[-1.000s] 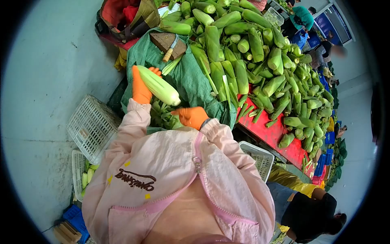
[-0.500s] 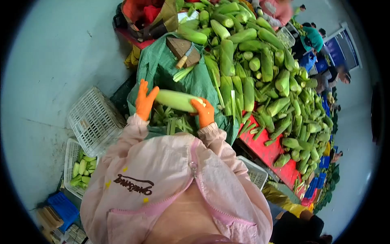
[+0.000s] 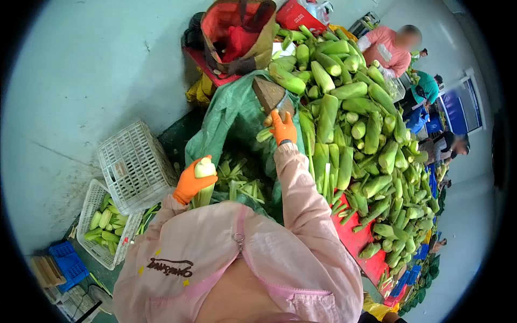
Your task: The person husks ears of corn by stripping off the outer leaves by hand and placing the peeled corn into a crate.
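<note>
My left hand [image 3: 195,183], in an orange glove, is closed around a green-husked ear of corn [image 3: 203,197], its pale cut end turned up. My right hand [image 3: 284,130], also orange-gloved, has its fingers around the handle of a knife [image 3: 284,103] by the wooden block [image 3: 268,92]. Most of the handle is hidden under the fingers. The block rests on a green woven sack [image 3: 218,121], whose open mouth holds cut husk pieces [image 3: 237,180].
Husked corn ears [image 3: 371,134] lie heaped on a red table [image 3: 353,237] to the right. At left stand an upturned white crate [image 3: 132,161] and another white crate [image 3: 84,215] with trimmed ears. A bag [image 3: 262,51] sits behind. A co-worker in pink [image 3: 385,51] stands beyond the heap.
My right hand has left the corn and moved up to the knife. The left hand has taken the ear, lowered it and turned it upright. The camera view has shifted.
</note>
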Action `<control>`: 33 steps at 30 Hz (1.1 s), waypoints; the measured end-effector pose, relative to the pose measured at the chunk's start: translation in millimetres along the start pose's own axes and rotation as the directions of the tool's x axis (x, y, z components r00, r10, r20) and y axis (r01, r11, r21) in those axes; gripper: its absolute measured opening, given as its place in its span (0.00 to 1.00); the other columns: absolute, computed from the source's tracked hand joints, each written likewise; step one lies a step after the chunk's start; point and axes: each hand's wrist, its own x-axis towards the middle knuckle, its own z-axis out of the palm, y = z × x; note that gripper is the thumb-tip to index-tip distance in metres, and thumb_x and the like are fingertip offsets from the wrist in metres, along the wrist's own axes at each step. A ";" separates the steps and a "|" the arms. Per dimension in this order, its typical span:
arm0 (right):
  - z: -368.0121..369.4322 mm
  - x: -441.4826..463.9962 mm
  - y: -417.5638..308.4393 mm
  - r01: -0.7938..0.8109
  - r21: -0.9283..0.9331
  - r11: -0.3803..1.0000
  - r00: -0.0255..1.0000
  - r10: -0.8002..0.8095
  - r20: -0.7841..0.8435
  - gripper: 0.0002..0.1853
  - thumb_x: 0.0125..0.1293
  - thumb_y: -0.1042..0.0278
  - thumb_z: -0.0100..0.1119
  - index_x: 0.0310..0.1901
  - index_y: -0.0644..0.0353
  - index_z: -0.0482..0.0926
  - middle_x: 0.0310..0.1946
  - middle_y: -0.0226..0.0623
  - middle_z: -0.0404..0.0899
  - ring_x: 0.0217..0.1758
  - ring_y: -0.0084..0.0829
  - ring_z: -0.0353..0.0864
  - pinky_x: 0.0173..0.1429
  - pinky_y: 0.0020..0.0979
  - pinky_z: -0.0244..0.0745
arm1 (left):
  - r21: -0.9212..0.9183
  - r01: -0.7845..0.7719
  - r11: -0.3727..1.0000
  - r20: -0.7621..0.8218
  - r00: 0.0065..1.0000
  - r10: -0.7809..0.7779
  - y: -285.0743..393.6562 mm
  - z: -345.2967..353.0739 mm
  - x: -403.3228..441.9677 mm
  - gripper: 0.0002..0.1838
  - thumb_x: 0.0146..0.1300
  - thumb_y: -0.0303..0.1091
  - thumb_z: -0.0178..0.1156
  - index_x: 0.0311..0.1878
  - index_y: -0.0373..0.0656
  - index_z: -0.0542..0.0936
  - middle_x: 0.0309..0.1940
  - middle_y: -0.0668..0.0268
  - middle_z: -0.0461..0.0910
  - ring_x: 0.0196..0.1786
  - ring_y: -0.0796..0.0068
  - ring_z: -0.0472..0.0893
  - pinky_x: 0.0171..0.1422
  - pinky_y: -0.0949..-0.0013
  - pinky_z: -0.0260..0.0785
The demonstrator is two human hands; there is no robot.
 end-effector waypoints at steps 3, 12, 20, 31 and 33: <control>24.0 36.0 -12.4 -0.031 -0.566 0.824 1.000 0.024 -0.019 0.57 0.55 0.23 0.53 0.73 0.65 0.54 0.52 0.58 0.80 0.59 0.51 0.78 0.61 0.42 0.72 | 0.011 -0.026 1.000 -0.090 0.996 0.027 -8.8 -23.4 -9.0 0.36 0.49 0.29 0.76 0.64 0.38 0.72 0.49 0.66 0.81 0.48 0.78 0.80 0.56 0.72 0.73; 19.0 28.4 26.2 -0.380 0.638 0.670 0.918 0.191 0.346 0.12 0.59 0.70 0.63 0.44 0.64 0.80 0.32 0.42 0.82 0.23 0.27 0.75 0.26 0.27 0.72 | 0.094 -0.052 0.994 -0.097 0.993 0.062 20.1 -40.2 0.1 0.26 0.49 0.32 0.76 0.51 0.36 0.79 0.44 0.65 0.83 0.45 0.80 0.81 0.50 0.72 0.74; -10.3 -160.5 -2.4 0.119 0.276 0.954 0.940 -0.198 0.277 0.13 0.64 0.67 0.65 0.49 0.61 0.80 0.39 0.36 0.84 0.32 0.26 0.81 0.36 0.28 0.77 | 0.552 -0.118 0.825 0.128 0.990 0.055 9.2 10.5 41.9 0.32 0.46 0.36 0.77 0.55 0.37 0.77 0.46 0.67 0.83 0.46 0.80 0.80 0.53 0.73 0.73; -56.7 -214.8 62.1 0.549 -0.247 0.799 0.834 -0.501 0.231 0.12 0.54 0.64 0.69 0.41 0.51 0.82 0.32 0.34 0.80 0.31 0.40 0.83 0.35 0.38 0.78 | 0.432 -0.041 0.901 0.294 0.951 -0.098 -9.0 81.8 17.1 0.33 0.47 0.32 0.77 0.59 0.39 0.75 0.45 0.70 0.82 0.46 0.81 0.79 0.53 0.74 0.73; -63.8 -213.5 70.0 0.571 -0.294 0.766 0.820 -0.519 0.240 0.14 0.52 0.64 0.69 0.41 0.50 0.81 0.33 0.34 0.81 0.32 0.42 0.83 0.35 0.39 0.78 | 0.442 0.010 0.897 0.268 0.953 -0.143 -9.9 88.0 8.4 0.32 0.46 0.32 0.77 0.57 0.39 0.76 0.45 0.69 0.82 0.46 0.82 0.80 0.52 0.74 0.73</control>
